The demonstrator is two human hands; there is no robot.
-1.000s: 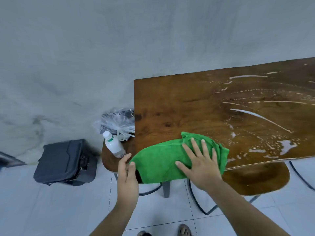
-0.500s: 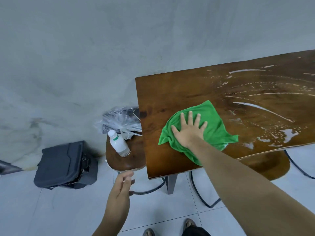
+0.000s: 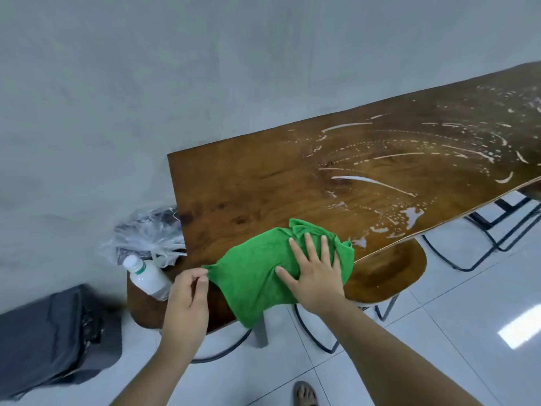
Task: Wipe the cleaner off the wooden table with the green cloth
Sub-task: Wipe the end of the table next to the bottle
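So my right hand is flat on the green cloth, fingers spread, pressing it down at the near corner of the wooden table, part of it hanging over the edge. My left hand pinches the cloth's left corner. White streaks of cleaner sit further right. Plastic bottle on the stool beside me.

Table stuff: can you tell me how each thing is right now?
Wooden table: dry at its left end, white cleaner streaks on the right.
Green cloth: crumpled, hanging over the near edge.
Right hand: flat, pressing the cloth.
Left hand: pinching the cloth's corner.
Bottle: capped, leaning on the stool.
Plastic bag: crinkled, beside the bottle.
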